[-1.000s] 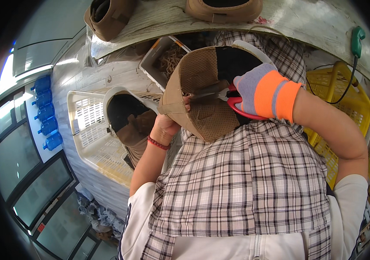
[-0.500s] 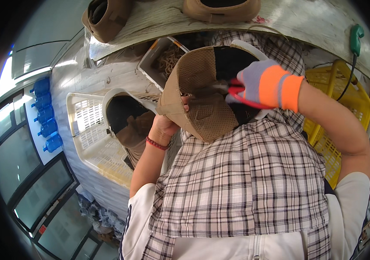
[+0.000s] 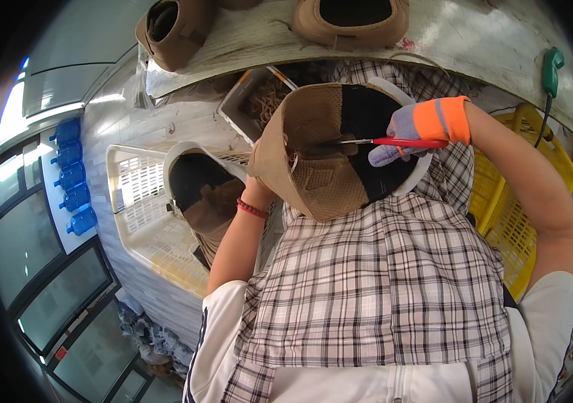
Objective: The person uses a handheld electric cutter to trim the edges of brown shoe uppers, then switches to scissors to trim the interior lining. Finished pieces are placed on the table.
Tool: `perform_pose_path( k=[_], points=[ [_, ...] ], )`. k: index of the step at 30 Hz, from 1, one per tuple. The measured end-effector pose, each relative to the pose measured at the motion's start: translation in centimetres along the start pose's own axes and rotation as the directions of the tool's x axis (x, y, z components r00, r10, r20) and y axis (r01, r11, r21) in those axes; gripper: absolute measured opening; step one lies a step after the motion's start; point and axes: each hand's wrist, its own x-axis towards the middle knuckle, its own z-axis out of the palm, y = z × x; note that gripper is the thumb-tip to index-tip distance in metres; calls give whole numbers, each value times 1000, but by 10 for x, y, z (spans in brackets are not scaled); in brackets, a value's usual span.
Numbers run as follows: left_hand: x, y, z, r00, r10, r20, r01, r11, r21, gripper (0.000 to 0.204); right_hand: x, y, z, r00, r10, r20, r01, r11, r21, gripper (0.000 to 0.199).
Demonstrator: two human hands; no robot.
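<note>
Right hand (image 3: 420, 131) grip (gloved, orange-cuffed) tight around red-handled scissors (image 3: 394, 142) — left hand (image 3: 263, 178) clutching tan mesh shoe upper (image 3: 320, 161).

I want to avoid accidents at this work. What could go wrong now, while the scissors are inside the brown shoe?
1. The red-handled scissors point toward the left hand, which grips the brown shoe upper bare; a slip could probably cut it.
2. Only the right hand wears a glove.
3. The blade tips lie against the mesh lining, so they might snip the fabric instead of a loose thread.
</note>
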Motion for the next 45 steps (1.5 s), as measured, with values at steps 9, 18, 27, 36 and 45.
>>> perform_pose_path(
  k=[9,18,27,36,45],
  points=[
    [25,-11,-20,978,33,206,-83,968,239,64,12,6,-3,988,47,147,-68,988,138,35],
    [22,1,-15,978,10,208,-62,967,249,63,10,-32,-28,971,135,199,-156,983,98,62],
    [15,3,-17,979,104,173,-190,759,623,39,12,-41,-23,960,270,80,-278,954,114,59],
    [13,7,-11,953,195,232,-303,670,677,37,-30,-37,-4,905,236,-354,-247,969,14,80],
    [3,10,0,964,107,244,-255,633,731,38,-62,-40,48,865,351,-357,-422,895,-142,87]
  ],
)
